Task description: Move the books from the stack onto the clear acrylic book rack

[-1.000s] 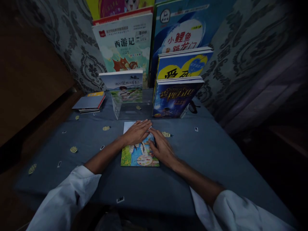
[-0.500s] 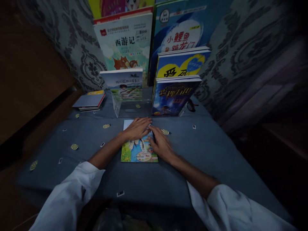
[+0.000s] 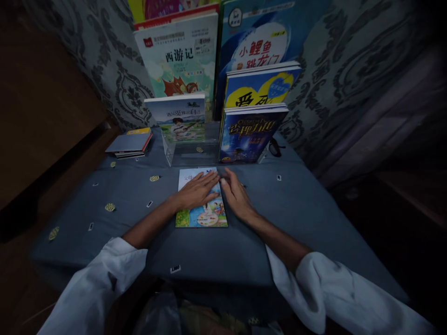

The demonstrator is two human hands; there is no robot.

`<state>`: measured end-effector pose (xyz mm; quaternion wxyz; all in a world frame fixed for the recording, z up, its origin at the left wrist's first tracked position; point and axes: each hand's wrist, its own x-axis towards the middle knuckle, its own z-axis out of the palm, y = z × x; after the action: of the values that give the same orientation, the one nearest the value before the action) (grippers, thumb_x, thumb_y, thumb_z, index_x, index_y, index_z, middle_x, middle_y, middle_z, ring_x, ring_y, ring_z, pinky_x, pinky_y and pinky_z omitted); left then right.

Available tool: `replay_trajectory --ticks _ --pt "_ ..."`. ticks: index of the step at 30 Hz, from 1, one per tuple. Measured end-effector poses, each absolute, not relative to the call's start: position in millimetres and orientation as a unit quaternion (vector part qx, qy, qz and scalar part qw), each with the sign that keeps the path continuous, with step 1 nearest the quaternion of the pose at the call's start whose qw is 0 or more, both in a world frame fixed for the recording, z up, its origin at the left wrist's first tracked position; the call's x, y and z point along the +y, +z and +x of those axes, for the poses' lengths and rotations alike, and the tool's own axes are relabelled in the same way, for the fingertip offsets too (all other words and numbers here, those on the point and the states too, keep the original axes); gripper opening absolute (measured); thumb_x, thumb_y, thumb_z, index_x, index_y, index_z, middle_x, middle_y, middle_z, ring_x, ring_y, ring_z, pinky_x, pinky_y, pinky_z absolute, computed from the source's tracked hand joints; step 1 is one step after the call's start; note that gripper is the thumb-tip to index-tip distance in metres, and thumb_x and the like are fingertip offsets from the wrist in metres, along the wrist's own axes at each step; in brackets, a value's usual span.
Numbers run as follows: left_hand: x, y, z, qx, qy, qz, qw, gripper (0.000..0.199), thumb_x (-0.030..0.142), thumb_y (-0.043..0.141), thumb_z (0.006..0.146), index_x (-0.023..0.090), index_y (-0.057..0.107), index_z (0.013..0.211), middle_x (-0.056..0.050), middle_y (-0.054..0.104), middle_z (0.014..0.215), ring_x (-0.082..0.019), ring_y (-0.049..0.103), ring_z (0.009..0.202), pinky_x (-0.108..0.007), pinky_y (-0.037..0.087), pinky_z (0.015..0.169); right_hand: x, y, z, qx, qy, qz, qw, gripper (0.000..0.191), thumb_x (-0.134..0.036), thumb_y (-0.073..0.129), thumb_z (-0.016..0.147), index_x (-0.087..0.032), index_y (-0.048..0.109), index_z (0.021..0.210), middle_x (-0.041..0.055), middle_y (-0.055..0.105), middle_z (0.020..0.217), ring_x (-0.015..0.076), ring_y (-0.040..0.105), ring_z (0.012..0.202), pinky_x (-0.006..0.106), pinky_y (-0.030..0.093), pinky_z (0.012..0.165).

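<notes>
My left hand (image 3: pixel 197 190) is lying flat, fingers straight, across the thin, rectangular, brightly illustrated paper book (image 3: pixel 206 218), which is resting on the bench covered in blue-grey cloth (image 3: pixel 296 218); my right hand (image 3: pixel 238 193) is hovering or resting at the book's three o'clock, loosely curved, thumb tip near the edge, contact unclear; a clear plastic stand (image 3: pixel 186 156) is standing at twelve; a low stack of grey-topped books (image 3: pixel 127 143) is lying at ten.

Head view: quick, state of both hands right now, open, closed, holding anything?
Left hand: open, laid flat on the book, not gripping it.
Right hand: open, by the book's right edge, holding nothing; whether it touches cannot be told.
</notes>
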<state>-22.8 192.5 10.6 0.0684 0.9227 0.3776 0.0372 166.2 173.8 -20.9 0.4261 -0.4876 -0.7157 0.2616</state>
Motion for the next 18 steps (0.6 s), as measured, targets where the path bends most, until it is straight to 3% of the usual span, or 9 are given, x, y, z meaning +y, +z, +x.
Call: replay_trajectory --ticks 6,10,18 --pt "164 15 -26 0.351 0.037 0.933 0.078 0.065 0.054 0.030 0.104 0.016 0.024 0.157 -0.013 0.022 0.165 -0.022 0.015 0.154 -0.044 0.012 0.125 174 -20 166 -0.708 0.272 -0.484 0.436 0.054 -0.051 0.032 0.102 -0.020 0.041 0.145 0.0161 0.060 0.138 0.0280 0.060 0.123 0.051 0.045 0.107" --pt "140 18 -27 0.319 0.043 0.942 0.093 0.060 0.049 0.032 0.105 0.021 0.026 0.157 -0.010 0.029 0.163 -0.023 0.020 0.153 -0.046 0.009 0.126 175 -21 166 -0.721 0.258 -0.475 0.433 0.054 -0.053 0.030 0.102 -0.019 0.047 0.141 0.0153 0.062 0.136 0.0277 0.061 0.122 0.050 0.046 0.107" --pt "107 30 -31 0.247 0.045 0.957 0.145 0.054 0.041 0.038 0.105 0.026 0.031 0.156 -0.004 0.035 0.160 -0.019 0.025 0.152 -0.043 0.013 0.128 170 -23 164 -0.790 0.198 -0.431 0.388 0.047 -0.045 0.030 0.103 -0.020 0.059 0.130 0.0149 0.057 0.141 0.0270 0.052 0.133 0.050 0.041 0.113"
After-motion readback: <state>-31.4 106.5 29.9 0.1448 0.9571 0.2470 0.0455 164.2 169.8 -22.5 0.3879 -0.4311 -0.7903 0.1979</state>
